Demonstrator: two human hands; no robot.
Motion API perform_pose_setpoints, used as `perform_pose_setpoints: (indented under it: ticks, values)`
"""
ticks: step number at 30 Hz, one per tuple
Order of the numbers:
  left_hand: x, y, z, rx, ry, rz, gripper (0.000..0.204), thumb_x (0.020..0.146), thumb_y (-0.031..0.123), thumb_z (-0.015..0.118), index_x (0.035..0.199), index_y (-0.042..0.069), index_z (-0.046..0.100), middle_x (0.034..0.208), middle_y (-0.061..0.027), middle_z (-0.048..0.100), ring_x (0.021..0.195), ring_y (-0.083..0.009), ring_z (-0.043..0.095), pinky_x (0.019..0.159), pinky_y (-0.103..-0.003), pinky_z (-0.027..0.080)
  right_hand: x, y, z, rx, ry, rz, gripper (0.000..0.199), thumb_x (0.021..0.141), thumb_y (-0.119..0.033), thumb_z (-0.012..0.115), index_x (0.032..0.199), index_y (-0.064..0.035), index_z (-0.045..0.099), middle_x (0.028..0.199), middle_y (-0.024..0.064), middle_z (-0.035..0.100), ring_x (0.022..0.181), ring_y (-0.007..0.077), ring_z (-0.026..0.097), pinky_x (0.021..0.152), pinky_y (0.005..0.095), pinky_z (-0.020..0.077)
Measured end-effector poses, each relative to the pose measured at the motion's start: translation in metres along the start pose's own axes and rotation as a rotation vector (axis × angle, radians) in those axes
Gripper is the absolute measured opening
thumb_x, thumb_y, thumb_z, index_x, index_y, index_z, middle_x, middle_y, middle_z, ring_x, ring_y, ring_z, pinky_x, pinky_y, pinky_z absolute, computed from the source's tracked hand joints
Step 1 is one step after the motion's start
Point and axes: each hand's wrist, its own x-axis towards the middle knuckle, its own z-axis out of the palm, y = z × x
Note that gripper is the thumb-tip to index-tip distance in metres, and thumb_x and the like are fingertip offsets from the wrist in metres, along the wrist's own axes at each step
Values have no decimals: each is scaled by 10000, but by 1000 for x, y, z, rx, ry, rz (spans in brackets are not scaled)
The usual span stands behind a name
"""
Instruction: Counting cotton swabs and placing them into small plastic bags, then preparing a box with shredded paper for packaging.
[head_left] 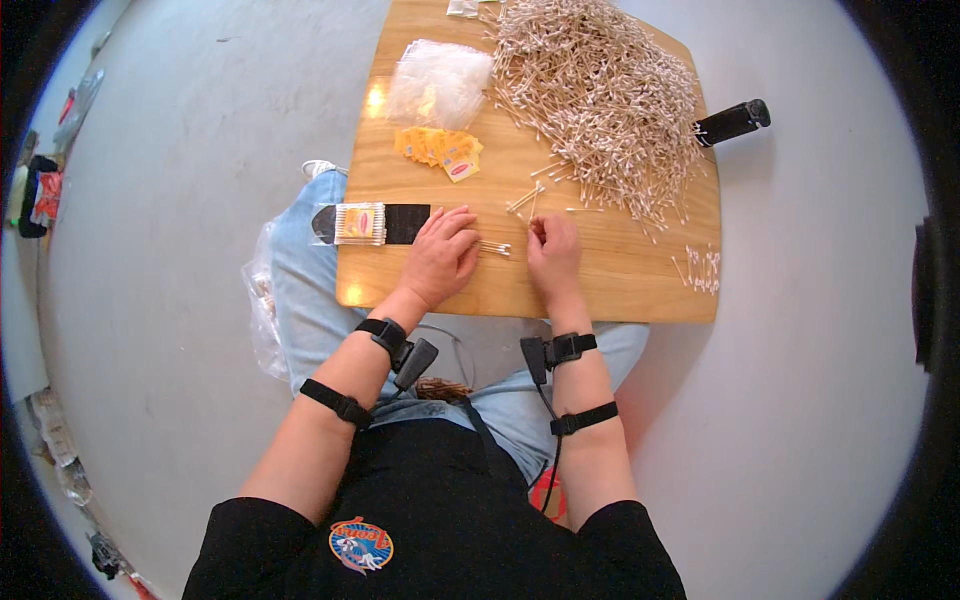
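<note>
My left hand [443, 255] rests on the table at the right end of a black strip [407, 224]. Its fingers are closed over a few cotton swabs [495, 248], whose white tips stick out to the right. On the strip's left part lies a clear bag packed with a row of swabs and a yellow card [360, 224]. My right hand [554, 252] has its fingertips pinched together, and a thin swab [533, 205] shows at them. Beside those fingertips lie some loose swabs [524, 198].
A big heap of cotton swabs [610, 100] covers the table's far right. Clear plastic bags [440, 82] and yellow cards [440, 149] lie at the far left. Scattered swabs [703, 270] lie by the right edge of the wooden table [620, 290]. A black cylindrical object [735, 122] juts past that edge.
</note>
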Motion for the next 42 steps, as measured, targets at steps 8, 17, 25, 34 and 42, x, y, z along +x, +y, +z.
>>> perform_pose_setpoints:
  ticks: [8,17,25,34,42]
  values:
    - [-3,-1,2,-25,50,-90,402,865,146,648,1245,55,552,1350,-165,529,1275,-342,487,1112,-456,360,-2,-30,9,233,-149,169,92,814,-47,647,905,-62,641,849,123,647,839,309,616,739,414,493]
    - [2,3,2,163,-65,-39,448,896,216,628,1295,38,530,1404,-167,488,1362,-323,413,1155,-445,301,6,-20,11,142,-144,-16,71,809,-53,662,878,-71,662,863,123,650,839,320,602,751,417,487]
    - [-1,-4,5,52,-4,-55,351,881,184,638,1191,30,579,1323,-170,541,1318,-332,453,1137,-458,323,5,-27,5,47,-135,-9,152,775,-66,684,921,-64,644,848,111,602,871,316,572,773,424,467]
    - [3,3,1,88,36,-1,239,860,157,658,1066,47,610,1239,-159,570,1255,-338,502,1105,-460,363,11,-35,13,155,-93,29,218,757,-70,702,972,-90,669,908,118,599,888,323,569,807,427,468]
    - [2,0,2,30,60,-7,170,861,133,646,991,29,616,1169,-161,583,1204,-345,528,1064,-451,399,35,-19,6,-71,-93,-77,213,764,-90,711,973,-84,672,950,109,597,938,321,573,812,430,483]
